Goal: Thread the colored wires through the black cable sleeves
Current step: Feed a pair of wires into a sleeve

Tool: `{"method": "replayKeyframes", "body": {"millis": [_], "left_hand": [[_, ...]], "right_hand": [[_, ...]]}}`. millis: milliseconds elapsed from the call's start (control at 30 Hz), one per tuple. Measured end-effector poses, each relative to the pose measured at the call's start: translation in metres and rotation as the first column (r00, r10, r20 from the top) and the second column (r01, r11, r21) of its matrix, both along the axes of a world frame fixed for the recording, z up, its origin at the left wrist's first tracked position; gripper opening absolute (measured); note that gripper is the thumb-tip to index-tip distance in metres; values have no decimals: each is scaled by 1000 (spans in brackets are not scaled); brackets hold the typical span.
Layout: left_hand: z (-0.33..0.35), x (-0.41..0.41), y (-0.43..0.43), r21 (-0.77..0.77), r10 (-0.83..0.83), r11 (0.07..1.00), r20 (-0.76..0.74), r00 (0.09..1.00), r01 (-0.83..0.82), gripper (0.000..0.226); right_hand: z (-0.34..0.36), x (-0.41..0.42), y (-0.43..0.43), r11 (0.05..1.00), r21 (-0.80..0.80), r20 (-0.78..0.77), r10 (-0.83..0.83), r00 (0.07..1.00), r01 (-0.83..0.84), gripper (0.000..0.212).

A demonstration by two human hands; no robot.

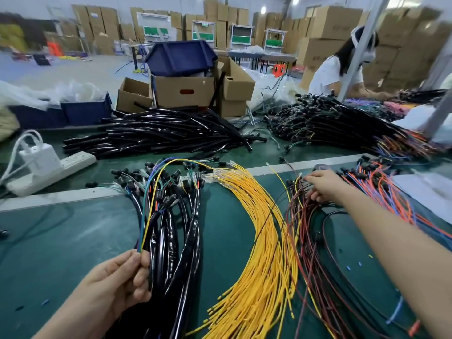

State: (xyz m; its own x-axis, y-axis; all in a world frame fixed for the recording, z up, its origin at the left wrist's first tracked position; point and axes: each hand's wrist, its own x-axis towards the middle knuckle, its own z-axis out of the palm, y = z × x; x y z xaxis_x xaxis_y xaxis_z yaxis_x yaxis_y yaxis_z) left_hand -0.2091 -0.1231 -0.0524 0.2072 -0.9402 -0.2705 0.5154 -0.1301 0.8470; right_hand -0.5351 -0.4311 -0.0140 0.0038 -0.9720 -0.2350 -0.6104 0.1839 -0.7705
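My left hand (122,277) pinches the near ends of a small bunch of colored wires (150,199), yellow, green and blue, that arch up and away over the table. Right beside it lies a bundle of sleeved black cables (176,231). My right hand (322,185) reaches across to the dark red wires (308,231) and its fingertips pinch at their far ends. Between both hands fans a thick bundle of yellow wires (264,241). A pile of empty black cable sleeves (159,135) lies across the far side of the table.
A white power strip (49,172) with a charger sits far left. Orange and blue wires (381,189) lie far right, finished harnesses (342,123) behind them. Cardboard boxes (186,91) and a blue bin (181,57) stand beyond. Another person (340,72) works at the back right.
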Motion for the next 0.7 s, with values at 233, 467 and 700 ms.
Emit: {"method": "replayKeyframes", "body": {"millis": [233, 467, 700], "left_hand": [[-1, 3, -1, 38, -16, 999, -56, 998, 18, 28], [-2, 3, -2, 23, 17, 1000, -35, 999, -16, 30], [-2, 3, -2, 18, -6, 1000, -26, 1000, 7, 25]], "right_hand": [[-11, -3, -20, 975, -76, -127, -219, 967, 211, 19], [-22, 4, -35, 912, -60, 96, -400, 912, 406, 61], [-25, -10, -31, 839, 21, 326, -520, 789, 544, 60]]}}
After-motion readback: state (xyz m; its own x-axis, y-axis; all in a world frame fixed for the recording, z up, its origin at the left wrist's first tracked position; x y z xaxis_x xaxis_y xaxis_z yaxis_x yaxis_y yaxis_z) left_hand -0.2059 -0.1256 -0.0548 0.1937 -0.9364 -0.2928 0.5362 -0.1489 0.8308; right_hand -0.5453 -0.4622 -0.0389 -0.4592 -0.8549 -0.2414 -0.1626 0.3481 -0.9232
